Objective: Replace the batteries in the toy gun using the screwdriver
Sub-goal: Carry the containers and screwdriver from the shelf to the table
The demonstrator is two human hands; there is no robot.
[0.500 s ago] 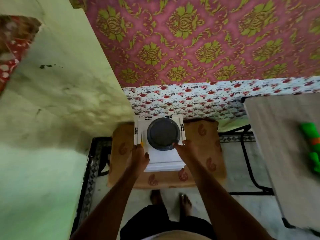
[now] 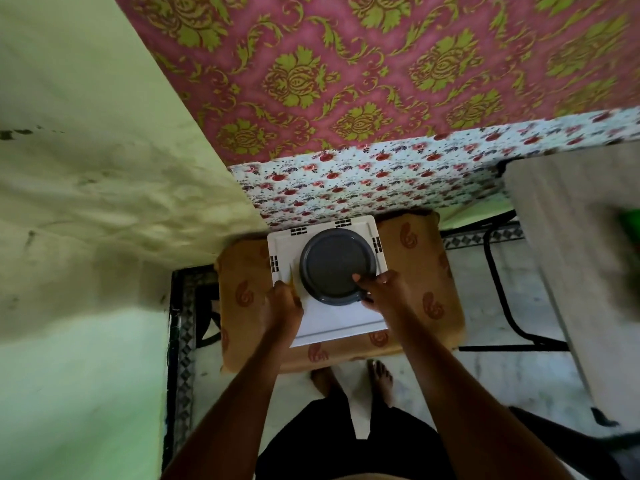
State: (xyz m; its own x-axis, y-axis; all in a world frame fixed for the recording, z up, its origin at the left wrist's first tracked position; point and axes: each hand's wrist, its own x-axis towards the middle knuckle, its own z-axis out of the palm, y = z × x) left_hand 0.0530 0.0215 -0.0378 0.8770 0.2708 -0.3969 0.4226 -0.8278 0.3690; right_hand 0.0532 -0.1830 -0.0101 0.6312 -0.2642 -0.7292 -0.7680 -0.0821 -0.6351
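Note:
A white plastic tray (image 2: 341,318) lies on an orange cushion (image 2: 424,268), and a dark grey round plate (image 2: 332,265) rests on it. My left hand (image 2: 282,310) is closed on the tray's left edge, beside a thin yellow sliver (image 2: 292,281) that I cannot identify. My right hand (image 2: 384,294) grips the plate's near right rim, thumb on top. The green toy gun (image 2: 630,228) is a blur at the far right edge, on a grey table (image 2: 568,244), well away from both hands. No screwdriver or batteries can be made out.
A green wall (image 2: 86,202) runs close along the left. A floral sheet (image 2: 381,178) and a pink patterned cloth (image 2: 381,64) lie beyond the cushion. The table's black frame (image 2: 502,306) stands on the tiled floor at the right. My bare feet (image 2: 379,375) are just below the cushion.
The tray now sits turned slightly, its right side farther away. My right thumb has come onto the plate's rim. The toy gun has slid toward the frame's right edge as the view shifted.

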